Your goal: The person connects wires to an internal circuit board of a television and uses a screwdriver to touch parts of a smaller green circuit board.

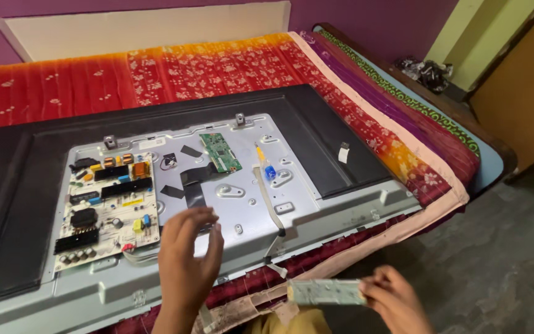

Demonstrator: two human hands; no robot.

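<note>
A large flat television [316, 133] lies face down on a bed, its back cover off and its grey metal chassis [236, 210] exposed. My left hand [186, 263] hovers over the chassis's near edge, fingers apart and curled, holding nothing. Down at the right, off the bed's edge, my right hand [394, 300] grips a small pale green circuit board [326, 291] by its end. On the chassis sit a big white power board [109, 207] at the left and a small green board [220, 151] in the middle, with flat ribbon cables [270, 204] running to the near edge.
A red and orange patterned bedspread [217, 68] covers the bed. A white panel [143, 28] leans against the purple wall behind. A wooden door [520, 80] stands at the right, with dark clutter [424, 71] on the floor by it. Grey floor [502, 247] lies to the right.
</note>
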